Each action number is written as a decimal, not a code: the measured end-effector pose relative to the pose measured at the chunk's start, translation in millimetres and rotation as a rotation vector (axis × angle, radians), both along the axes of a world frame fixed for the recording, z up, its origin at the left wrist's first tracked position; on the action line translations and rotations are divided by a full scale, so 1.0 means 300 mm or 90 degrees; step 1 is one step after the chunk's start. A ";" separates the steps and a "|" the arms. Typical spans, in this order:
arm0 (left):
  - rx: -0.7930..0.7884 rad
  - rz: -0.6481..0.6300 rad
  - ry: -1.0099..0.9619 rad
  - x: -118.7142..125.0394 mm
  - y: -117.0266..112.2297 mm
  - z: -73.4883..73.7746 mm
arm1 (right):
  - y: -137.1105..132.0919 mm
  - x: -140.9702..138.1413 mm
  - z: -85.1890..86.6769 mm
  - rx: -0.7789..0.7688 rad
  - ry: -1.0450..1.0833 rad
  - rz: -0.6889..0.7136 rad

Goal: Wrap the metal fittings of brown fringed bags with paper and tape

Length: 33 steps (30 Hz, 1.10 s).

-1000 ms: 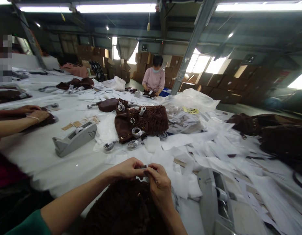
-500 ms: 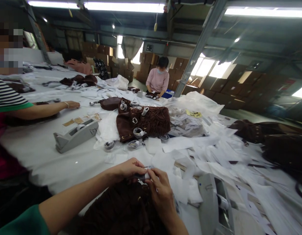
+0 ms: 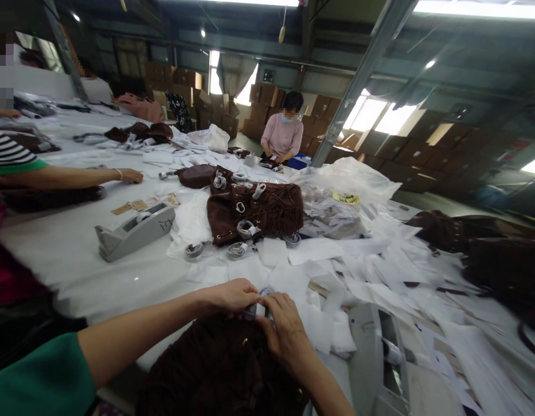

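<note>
At lower centre, over a fringed bag (image 3: 215, 370), the left hand (image 3: 237, 293) and right hand (image 3: 289, 326) pinch a grey coil (image 3: 250, 312), its white wrap (image 3: 260, 310) seemingly on but not yet released, while wrapped coils (image 3: 237, 249) lie mid-frame.

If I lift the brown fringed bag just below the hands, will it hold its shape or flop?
The brown fringed bag will probably give and sag, since its surface looks soft and gathered. Its strips of fringe may swing or snag. It could keep some bulk, though, as its outline is rounded below the left hand and right hand.
</note>
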<state>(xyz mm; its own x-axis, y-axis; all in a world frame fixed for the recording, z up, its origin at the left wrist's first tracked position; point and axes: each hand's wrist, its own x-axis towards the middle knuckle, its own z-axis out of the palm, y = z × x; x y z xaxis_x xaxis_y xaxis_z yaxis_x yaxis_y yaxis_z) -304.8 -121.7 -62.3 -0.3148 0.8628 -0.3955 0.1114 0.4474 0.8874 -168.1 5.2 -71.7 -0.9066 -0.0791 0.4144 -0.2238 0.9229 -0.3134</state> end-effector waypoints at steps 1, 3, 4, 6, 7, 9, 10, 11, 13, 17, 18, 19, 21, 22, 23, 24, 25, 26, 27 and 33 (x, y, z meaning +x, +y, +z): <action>0.012 0.003 0.039 0.003 0.006 -0.005 | 0.000 -0.002 0.000 0.008 -0.002 0.003; 0.059 0.022 0.117 0.010 0.014 -0.005 | 0.001 -0.005 0.000 0.020 0.001 -0.001; 0.086 0.034 0.147 0.014 0.014 0.002 | 0.002 -0.005 0.001 0.024 0.003 -0.007; 0.120 0.044 0.162 0.021 0.006 0.025 | 0.004 -0.004 0.008 0.031 0.007 -0.024; 0.128 0.034 0.154 0.024 -0.002 0.040 | 0.004 -0.003 0.013 0.034 0.008 -0.032; 0.145 -0.007 0.148 0.027 -0.019 0.066 | 0.003 0.001 0.024 0.039 0.019 -0.042; 0.155 -0.032 0.150 0.026 -0.027 0.074 | 0.001 0.004 0.027 0.038 0.030 -0.043; 0.164 -0.054 0.152 0.026 -0.032 0.078 | -0.001 0.007 0.030 0.034 0.044 -0.043; 0.180 -0.077 0.151 0.025 -0.037 0.077 | -0.006 0.012 0.029 0.024 0.076 -0.043; 0.185 -0.079 0.174 0.028 -0.031 0.058 | -0.013 0.023 0.008 0.038 0.113 -0.045; 0.176 -0.084 0.181 0.030 -0.030 0.055 | -0.014 0.024 0.002 0.048 0.118 -0.039; 0.166 -0.088 0.183 0.032 -0.030 0.052 | -0.015 0.025 -0.003 0.057 0.121 -0.032; 0.156 -0.083 0.182 0.034 -0.033 0.050 | -0.016 0.024 -0.007 0.067 0.117 -0.026; 0.159 -0.069 0.184 0.035 -0.037 0.051 | -0.015 0.022 -0.004 0.068 0.113 -0.029; 0.165 -0.052 0.183 0.036 -0.040 0.053 | -0.015 0.019 0.000 0.067 0.109 -0.033; 0.168 -0.036 0.172 0.036 -0.045 0.055 | -0.014 0.015 0.008 0.069 0.103 -0.036; 0.165 -0.025 0.144 0.036 -0.050 0.059 | -0.013 0.011 0.016 0.072 0.096 -0.037; 0.155 -0.022 0.101 0.036 -0.054 0.062 | -0.011 0.008 0.025 0.078 0.088 -0.035; 0.144 -0.023 0.049 0.036 -0.058 0.065 | -0.008 0.005 0.034 0.086 0.079 -0.030; 0.147 -0.002 -0.162 0.038 -0.058 0.048 | 0.010 0.004 0.038 0.111 0.038 0.008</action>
<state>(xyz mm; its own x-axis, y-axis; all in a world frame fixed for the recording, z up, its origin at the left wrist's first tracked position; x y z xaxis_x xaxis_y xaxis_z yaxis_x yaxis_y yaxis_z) -293.4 -139.0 -47.9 -0.2289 0.9393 -0.2557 -0.1253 0.2320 0.9646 -166.8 8.1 -60.5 -0.8797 -0.1649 0.4460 -0.2484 0.9591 -0.1354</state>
